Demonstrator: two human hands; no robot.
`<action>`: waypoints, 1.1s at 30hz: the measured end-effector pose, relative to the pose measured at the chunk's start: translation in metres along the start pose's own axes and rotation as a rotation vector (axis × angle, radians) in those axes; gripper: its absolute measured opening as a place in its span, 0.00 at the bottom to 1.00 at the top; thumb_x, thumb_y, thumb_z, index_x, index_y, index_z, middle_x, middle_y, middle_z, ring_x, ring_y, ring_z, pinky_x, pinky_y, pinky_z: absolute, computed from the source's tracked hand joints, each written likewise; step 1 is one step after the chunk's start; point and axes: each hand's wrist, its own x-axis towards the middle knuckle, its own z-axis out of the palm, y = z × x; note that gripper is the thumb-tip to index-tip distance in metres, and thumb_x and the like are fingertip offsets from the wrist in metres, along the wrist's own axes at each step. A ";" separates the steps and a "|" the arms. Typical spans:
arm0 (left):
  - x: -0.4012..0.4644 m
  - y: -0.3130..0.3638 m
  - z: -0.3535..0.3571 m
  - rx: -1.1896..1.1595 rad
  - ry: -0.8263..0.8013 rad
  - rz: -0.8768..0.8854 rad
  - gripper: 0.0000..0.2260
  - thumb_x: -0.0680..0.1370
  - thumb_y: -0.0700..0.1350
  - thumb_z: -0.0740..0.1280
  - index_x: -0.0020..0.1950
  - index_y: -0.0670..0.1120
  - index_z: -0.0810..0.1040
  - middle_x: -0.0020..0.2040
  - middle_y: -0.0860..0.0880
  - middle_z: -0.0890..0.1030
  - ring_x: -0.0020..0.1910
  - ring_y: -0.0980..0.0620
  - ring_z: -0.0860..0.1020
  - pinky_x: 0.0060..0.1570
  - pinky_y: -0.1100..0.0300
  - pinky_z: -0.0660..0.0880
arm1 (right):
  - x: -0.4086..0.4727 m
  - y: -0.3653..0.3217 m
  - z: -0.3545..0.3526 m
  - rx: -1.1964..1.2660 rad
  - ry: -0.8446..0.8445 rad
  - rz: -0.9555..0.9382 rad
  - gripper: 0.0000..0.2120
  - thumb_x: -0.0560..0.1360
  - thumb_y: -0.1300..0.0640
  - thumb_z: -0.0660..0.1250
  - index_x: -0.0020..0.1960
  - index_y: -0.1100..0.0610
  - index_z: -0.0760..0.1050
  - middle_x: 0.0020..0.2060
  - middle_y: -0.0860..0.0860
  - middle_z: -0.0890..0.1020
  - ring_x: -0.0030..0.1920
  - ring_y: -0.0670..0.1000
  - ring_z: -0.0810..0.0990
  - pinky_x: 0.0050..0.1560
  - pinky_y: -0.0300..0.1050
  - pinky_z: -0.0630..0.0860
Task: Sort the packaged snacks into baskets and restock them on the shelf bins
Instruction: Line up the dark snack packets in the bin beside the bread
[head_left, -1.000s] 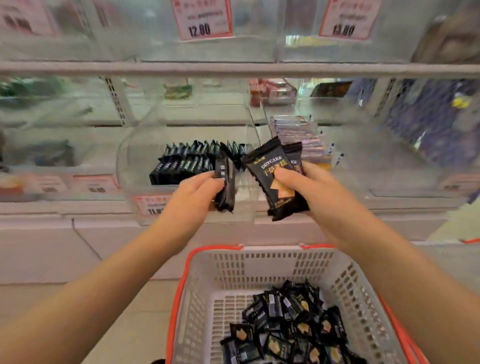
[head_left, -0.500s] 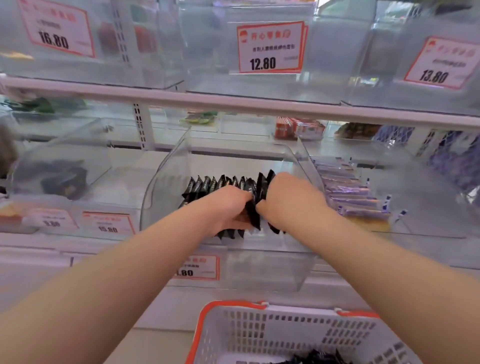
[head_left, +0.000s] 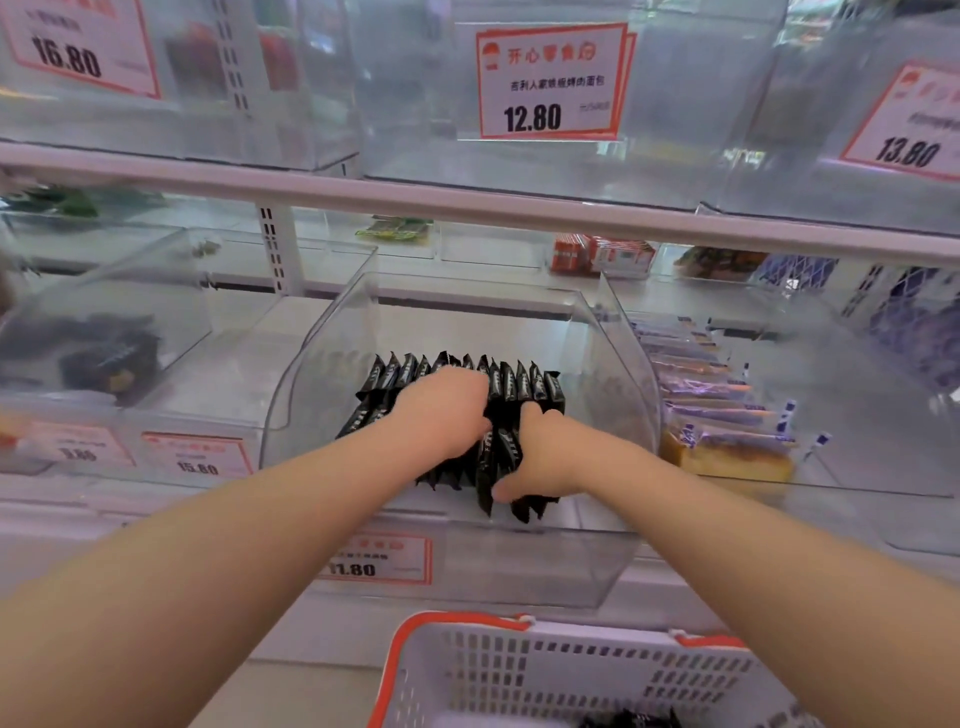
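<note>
Both hands had sunk deeper into the clear shelf bin (head_left: 322, 364); left hand (head_left: 441, 415) pressed the black snack packets (head_left: 524, 384), right hand (head_left: 540, 462) gripped the front ones. More remained in the basket (head_left: 467, 670).

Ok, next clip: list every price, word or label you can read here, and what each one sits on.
"16.80": tag on upper left bin.
"开心零食坊" and "12.80": tag on upper middle bin; its product line is too small to quote surely.
"13.80": tag on upper right bin.
"15.60": tag on lower left bin.
"11.80": tag on the bin with black packets.
Packet print, leftmost lower tag: blurred.
</note>
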 end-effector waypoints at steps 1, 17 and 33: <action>0.000 -0.005 -0.002 -0.014 -0.028 0.035 0.10 0.77 0.44 0.62 0.56 0.42 0.77 0.54 0.45 0.79 0.51 0.46 0.77 0.49 0.55 0.74 | -0.004 0.001 -0.001 -0.059 -0.018 -0.022 0.33 0.72 0.49 0.70 0.67 0.64 0.59 0.62 0.60 0.68 0.60 0.58 0.72 0.46 0.46 0.69; 0.006 -0.008 0.009 0.205 -0.160 0.162 0.29 0.69 0.64 0.68 0.59 0.45 0.69 0.56 0.47 0.73 0.57 0.46 0.72 0.50 0.51 0.73 | 0.023 0.004 0.013 -0.034 0.210 0.033 0.22 0.72 0.61 0.69 0.61 0.63 0.63 0.59 0.59 0.71 0.58 0.60 0.75 0.43 0.45 0.66; -0.005 -0.022 -0.002 0.247 -0.229 0.291 0.19 0.78 0.54 0.61 0.64 0.46 0.69 0.59 0.46 0.71 0.57 0.46 0.73 0.56 0.51 0.72 | 0.017 0.005 0.000 -0.448 0.155 -0.036 0.14 0.75 0.63 0.64 0.60 0.59 0.66 0.52 0.54 0.75 0.55 0.56 0.77 0.41 0.47 0.67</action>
